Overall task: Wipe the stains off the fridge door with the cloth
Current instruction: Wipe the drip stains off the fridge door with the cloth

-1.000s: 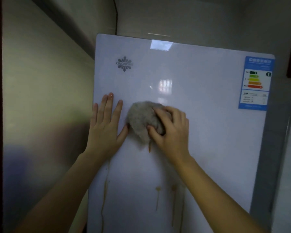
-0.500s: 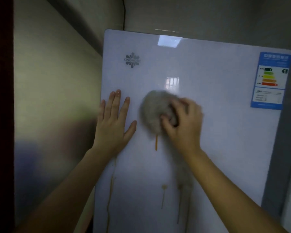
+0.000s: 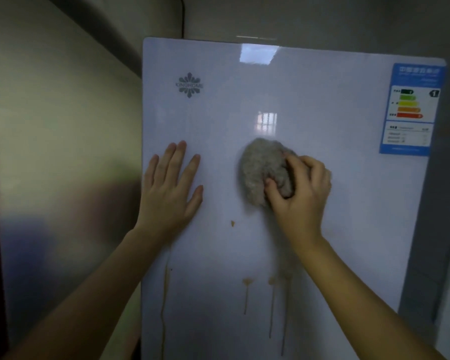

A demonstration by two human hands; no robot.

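Note:
The white fridge door (image 3: 335,203) fills the view. My right hand (image 3: 299,193) grips a bunched grey cloth (image 3: 263,170) and presses it against the door's middle. My left hand (image 3: 170,188) lies flat on the door near its left edge, fingers spread. A small orange spot (image 3: 232,223) sits below and left of the cloth. Lower down, orange drip stains (image 3: 247,284) run in thin streaks, and one long streak (image 3: 164,307) runs along the left side under my left forearm.
A brand logo (image 3: 190,85) is at the door's upper left and a blue energy label (image 3: 412,109) at its upper right. A beige wall (image 3: 63,152) stands close on the left. The fridge's grey side (image 3: 431,242) and a wall are on the right.
My right hand has carried the cloth to the right, away from my left hand. The short orange streak under the cloth is now only a small spot. My left hand stayed flat.

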